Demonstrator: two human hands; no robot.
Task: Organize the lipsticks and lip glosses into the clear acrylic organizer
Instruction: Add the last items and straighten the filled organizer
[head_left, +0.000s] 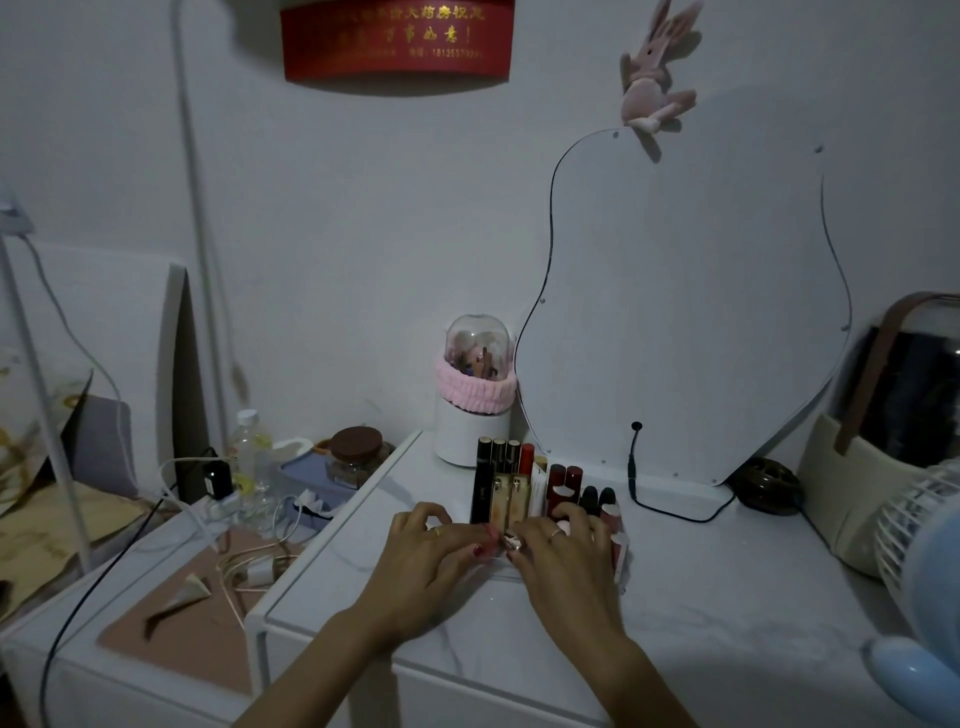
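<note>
A person's left hand (434, 540) and right hand (558, 540) meet at the front edge of a clear acrylic organizer (621, 564) on a white marble-look surface (701, 613), fingertips pinched together over a small item (511, 542) between them; it is too small and dim to say what it is, or which hand bears it. Both hands are curled, not flat, and appear to share a grip on that piece.

Just beyond the left hand's knuckles stand a tall black tube (483, 480) and two gold-cased lip glosses (509, 493); beyond the right hand rise dark red lipsticks (565, 480) and black-capped ones (597, 500), already upright in the organizer's far slots. Further past the hands sit a domed brush holder (475, 395) wrapped in a pink band and a curvy mirror (685, 312); well off to the right hand's side, a small blue fan (930, 571).

The job looks well advanced, with the rear rows filled and work now at the near row. The next move likely calls for steering the pinched item into an open front slot without knocking its upright neighbours, which stand close together.
</note>
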